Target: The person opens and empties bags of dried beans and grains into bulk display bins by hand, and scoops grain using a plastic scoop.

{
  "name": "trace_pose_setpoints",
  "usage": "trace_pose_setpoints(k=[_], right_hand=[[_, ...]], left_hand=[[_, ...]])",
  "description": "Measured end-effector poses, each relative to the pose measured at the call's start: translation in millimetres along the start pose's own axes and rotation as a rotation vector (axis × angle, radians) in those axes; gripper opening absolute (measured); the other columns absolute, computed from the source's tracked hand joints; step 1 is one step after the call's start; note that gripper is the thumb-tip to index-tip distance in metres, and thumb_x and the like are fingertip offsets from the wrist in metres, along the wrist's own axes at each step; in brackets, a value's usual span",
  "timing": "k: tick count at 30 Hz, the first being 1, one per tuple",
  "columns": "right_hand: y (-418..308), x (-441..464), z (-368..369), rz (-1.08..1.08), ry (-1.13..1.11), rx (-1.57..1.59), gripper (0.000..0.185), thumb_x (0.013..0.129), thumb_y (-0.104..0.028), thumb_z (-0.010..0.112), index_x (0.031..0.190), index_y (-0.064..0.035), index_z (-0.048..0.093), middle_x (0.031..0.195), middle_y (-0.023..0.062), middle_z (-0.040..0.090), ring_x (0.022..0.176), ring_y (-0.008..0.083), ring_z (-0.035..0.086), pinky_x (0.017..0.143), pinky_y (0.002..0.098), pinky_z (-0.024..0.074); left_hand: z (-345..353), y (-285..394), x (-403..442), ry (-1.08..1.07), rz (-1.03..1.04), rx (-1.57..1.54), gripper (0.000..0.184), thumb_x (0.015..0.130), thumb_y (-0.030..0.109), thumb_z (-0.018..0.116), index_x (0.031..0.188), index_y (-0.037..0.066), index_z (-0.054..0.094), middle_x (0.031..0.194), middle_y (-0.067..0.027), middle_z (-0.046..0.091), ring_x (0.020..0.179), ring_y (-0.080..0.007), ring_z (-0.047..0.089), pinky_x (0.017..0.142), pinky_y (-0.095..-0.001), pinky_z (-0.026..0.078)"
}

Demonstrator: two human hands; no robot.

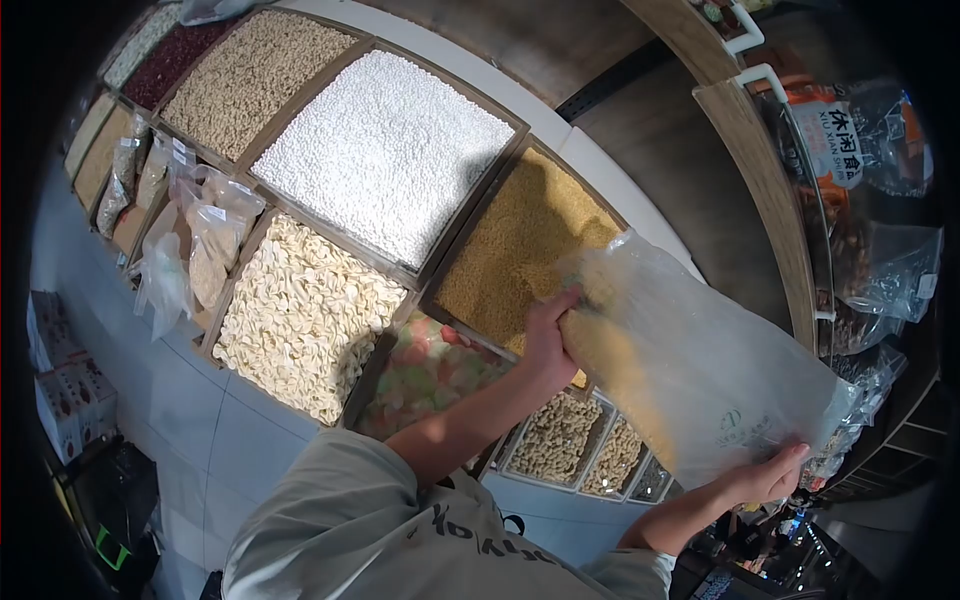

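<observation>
A large translucent plastic bag (pixel 720 350) with yellow grain inside is stretched between my two hands. My left hand (pixel 550 335) is closed on the bag's left end, over the bin of yellow grain (pixel 510 250). My right hand (pixel 775 475) pinches the bag's lower right edge. The yellow grain in the bag lies along its left and lower side. White grains fill the bin (pixel 385 155) beside the yellow one, and pale flat slices fill the bin (pixel 300 315) nearer to me.
Bagged goods (pixel 215 235) stand at the left bins. Wrapped pieces (pixel 430 370) and smaller bins of nuts (pixel 555 435) lie below the yellow grain. A wooden shelf edge (pixel 770 200) with packaged snacks (pixel 840 140) rises at the right. Boxes (pixel 75 400) stand on the floor at left.
</observation>
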State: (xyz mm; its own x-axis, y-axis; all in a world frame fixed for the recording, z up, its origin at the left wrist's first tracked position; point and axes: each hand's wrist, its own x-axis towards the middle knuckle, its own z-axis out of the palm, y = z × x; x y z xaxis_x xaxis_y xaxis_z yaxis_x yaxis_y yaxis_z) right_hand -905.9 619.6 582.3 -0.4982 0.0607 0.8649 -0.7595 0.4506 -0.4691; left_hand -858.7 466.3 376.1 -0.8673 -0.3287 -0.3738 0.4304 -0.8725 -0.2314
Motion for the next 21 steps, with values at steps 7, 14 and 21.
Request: trace_pose_setpoints(k=[7,14,21], right_hand=[[11,9,-12,-0.011,0.023,-0.067,0.05,0.097,-0.027,0.054,0.054,-0.0026,0.043,0.058,-0.0026,0.043,0.057,0.0065,0.035,0.056,0.0232,0.029],[25,9,-34,0.007,0.076,-0.061,0.043,0.098,-0.026,0.053,0.07,0.0062,0.061,0.061,-0.0001,0.051,0.059,0.008,0.042,0.058,0.0246,0.0357],[26,12,-55,0.012,-0.001,-0.107,0.041,0.098,-0.026,0.052,0.081,0.0087,0.067,0.073,0.0043,0.06,0.066,0.0093,0.049,0.062,0.0233,0.0382]], left_hand=[[8,-17,-7,0.031,-0.068,-0.01,0.035,0.088,0.023,0.06,0.115,0.002,0.054,0.106,-0.0101,0.062,0.099,-0.0256,0.062,0.088,-0.0429,0.051],[-9,-36,0,0.019,-0.155,-0.031,0.036,0.088,0.023,0.062,0.116,0.003,0.053,0.106,-0.0098,0.061,0.098,-0.0248,0.062,0.089,-0.0419,0.051],[-10,-50,-4,0.077,-0.251,-0.04,0.033,0.087,0.022,0.064,0.112,0.003,0.054,0.103,-0.0095,0.061,0.099,-0.0242,0.061,0.09,-0.0436,0.05]])
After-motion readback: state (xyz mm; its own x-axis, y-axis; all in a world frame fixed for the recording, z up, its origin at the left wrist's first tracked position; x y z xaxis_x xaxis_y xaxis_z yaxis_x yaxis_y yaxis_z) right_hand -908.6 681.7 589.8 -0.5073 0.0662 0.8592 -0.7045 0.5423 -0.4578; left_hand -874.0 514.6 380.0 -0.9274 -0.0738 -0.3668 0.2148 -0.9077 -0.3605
